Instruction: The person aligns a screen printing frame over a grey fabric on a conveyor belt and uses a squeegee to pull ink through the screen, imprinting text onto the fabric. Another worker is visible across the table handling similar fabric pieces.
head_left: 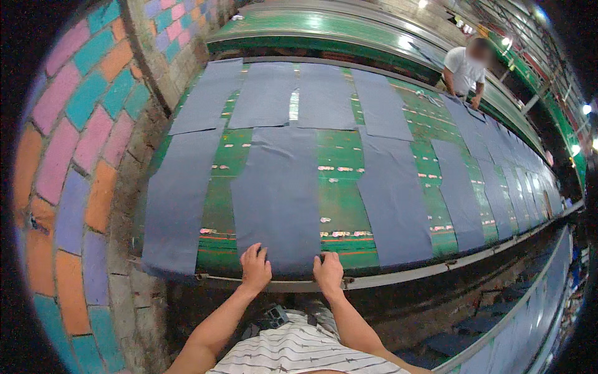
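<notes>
- In the head view, reaches with both bare hands to the near edge of a long green table (221, 209).
- Has the main blue-grey cloth panel (278, 193) straight ahead, flat on the table in the near row, between the two hands and with its near end at the table edge.
- Touches with the left hand (256, 269) the near left part of this panel, with fingers bent and pointing forward over the cloth.
- Places the right hand (328, 273) at the near right corner of the same panel, with fingers curved and tips at its side edge.
- Cannot tell, for either hand, between a pinch on the cloth and only a light rest on it.
- Holds the two hands apart, almost as wide as the panel.
- Has at left a neighbouring panel (176, 193), at right another panel (397, 202), and beyond them a far row of similar panels (265, 93).
- Stands behind a metal rail (398, 278) along the near side, in a striped shirt (293, 352).
- Has at far left a wall of coloured bricks (87, 187), and at upper right a co-worker in white (462, 70), bent toward the cloth on the far side.
</notes>
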